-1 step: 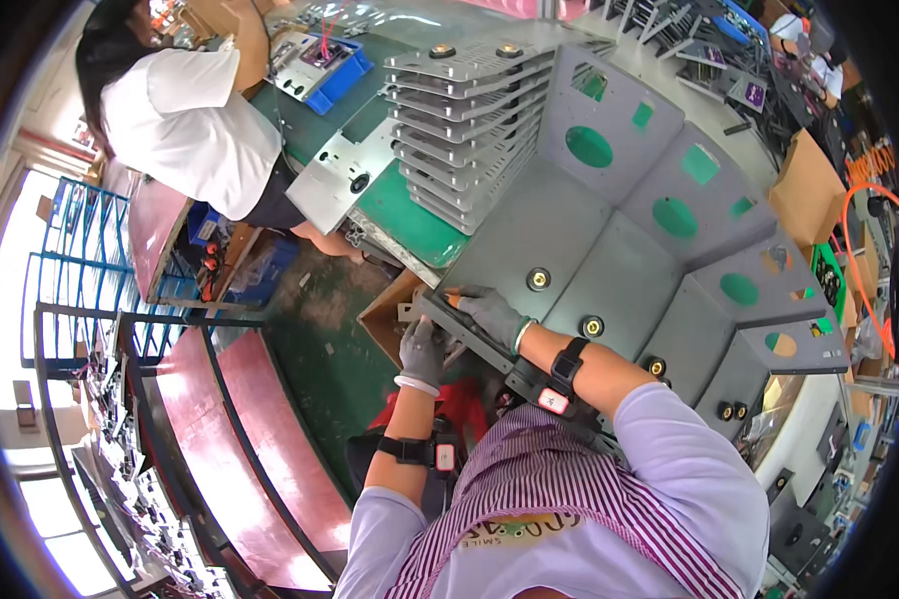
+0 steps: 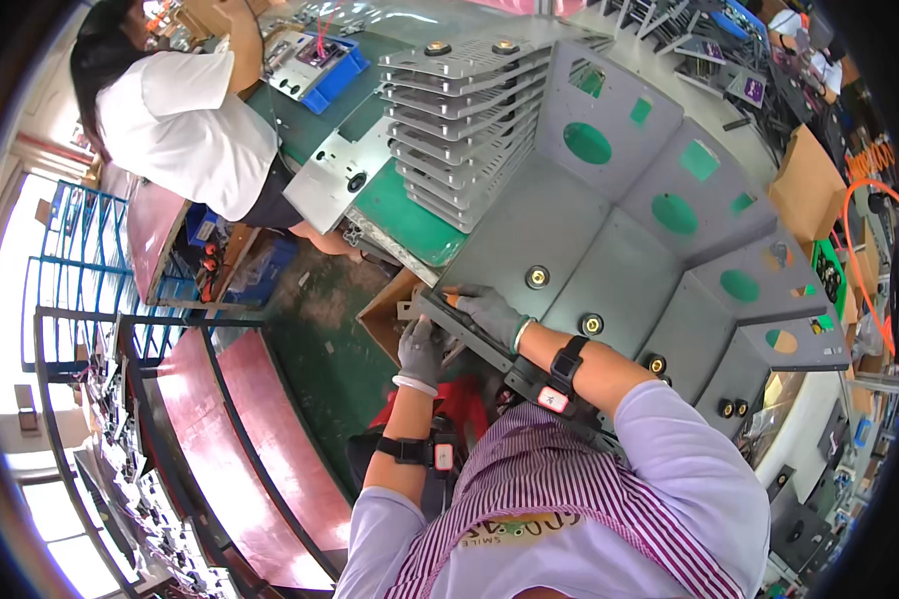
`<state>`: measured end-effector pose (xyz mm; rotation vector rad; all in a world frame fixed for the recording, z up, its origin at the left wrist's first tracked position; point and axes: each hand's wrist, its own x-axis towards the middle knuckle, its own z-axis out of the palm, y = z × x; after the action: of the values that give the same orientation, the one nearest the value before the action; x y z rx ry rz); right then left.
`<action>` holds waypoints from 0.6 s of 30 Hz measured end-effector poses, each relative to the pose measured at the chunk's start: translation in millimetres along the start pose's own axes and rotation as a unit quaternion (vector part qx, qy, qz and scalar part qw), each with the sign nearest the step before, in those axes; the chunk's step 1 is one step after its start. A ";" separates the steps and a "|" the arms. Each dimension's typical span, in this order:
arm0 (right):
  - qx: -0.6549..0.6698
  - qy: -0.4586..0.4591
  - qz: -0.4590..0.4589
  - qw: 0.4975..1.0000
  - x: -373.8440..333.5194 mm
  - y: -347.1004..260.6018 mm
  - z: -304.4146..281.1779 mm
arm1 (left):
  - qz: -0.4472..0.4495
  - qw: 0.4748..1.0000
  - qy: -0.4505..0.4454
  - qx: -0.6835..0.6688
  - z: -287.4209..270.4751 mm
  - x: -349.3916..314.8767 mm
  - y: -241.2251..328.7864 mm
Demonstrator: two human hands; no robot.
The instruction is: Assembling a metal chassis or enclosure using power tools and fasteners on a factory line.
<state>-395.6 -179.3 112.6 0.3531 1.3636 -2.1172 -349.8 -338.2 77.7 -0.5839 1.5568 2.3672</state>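
Grey metal panels (image 2: 517,225), bent into L shapes with cut-out upright walls, lie in an overlapping row on the table in front of me. My right hand (image 2: 487,311), in a grey glove, grips the front left edge of the nearest-left panel, fingers bent over its flange. Below and left of that edge, my left hand (image 2: 422,351), also gloved, is raised with its fingers closed against the flange's outer side. Whatever its fingertips hold is too small to tell. Round black feet with brass centres (image 2: 536,277) stand on the panels.
A stack of slotted metal plates (image 2: 459,130) stands behind the panels, beside a silver plate (image 2: 340,175) overhanging the table. Under the table edge is a cardboard box (image 2: 380,324). A co-worker in a white shirt (image 2: 180,130) works at far left. Blue racks (image 2: 80,260) stand left.
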 end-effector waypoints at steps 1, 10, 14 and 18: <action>0.012 -0.004 0.019 1.000 1.2 1.4 -0.8 | 0.047 0.992 -0.043 0.109 -1.6 2.2 -2.1; -0.031 0.000 0.046 0.998 6.0 7.1 -8.4 | 0.109 0.952 -0.031 0.283 12.5 7.9 -3.5; 0.006 -0.042 0.012 0.999 6.1 6.4 -11.2 | -0.075 0.986 0.020 -0.145 16.1 3.1 2.6; -0.036 -0.051 0.015 0.998 1.9 2.8 -14.1 | 0.125 0.929 -0.027 0.348 24.0 -4.0 10.6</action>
<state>-396.7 -168.2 103.4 0.2313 1.3637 -2.0264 -355.3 -320.4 96.6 -0.1606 2.3681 1.7443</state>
